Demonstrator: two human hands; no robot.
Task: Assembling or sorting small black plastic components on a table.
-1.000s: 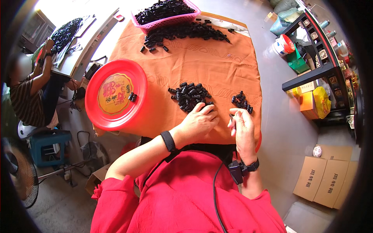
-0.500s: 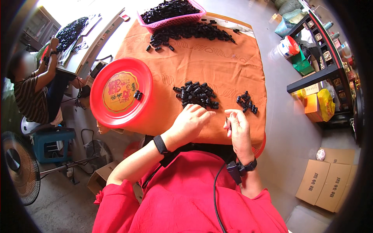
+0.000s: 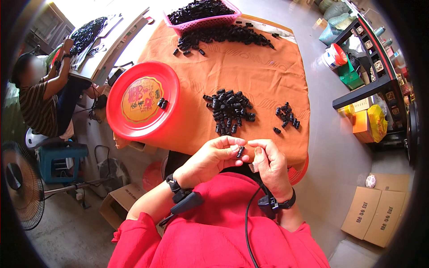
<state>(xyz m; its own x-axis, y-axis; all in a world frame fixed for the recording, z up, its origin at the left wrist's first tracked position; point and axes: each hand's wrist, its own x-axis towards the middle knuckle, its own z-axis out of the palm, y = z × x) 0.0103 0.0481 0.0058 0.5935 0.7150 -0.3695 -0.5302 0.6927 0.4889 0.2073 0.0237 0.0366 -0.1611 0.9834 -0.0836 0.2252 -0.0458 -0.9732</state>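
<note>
Orange cloth (image 3: 268, 76) covers the table (image 3: 263, 27). At the lower centre of the frame, the left hand (image 3: 209, 157) has its grip closed on one small black piece (image 3: 241, 151). The right hand (image 3: 271, 165) is alongside, fingers bent; whether its grip holds anything cannot be told. Progress appears partial: a large pile (image 3: 229, 107) lies mid-frame, a smaller group (image 3: 284, 117) right of centre, and two pieces (image 3: 162, 103) on the red plate (image 3: 119, 105); which are finished cannot be judged. Bulk stock fills the pink basket (image 3: 205, 23) at upper centre, with loose pieces (image 3: 223, 36) below it. Writing noted: pink-red characters on the plate's yellow medallion (image 3: 142, 115) and dark characters on a cardboard box (image 3: 377, 216) at lower right; none legible on the pieces.
</note>
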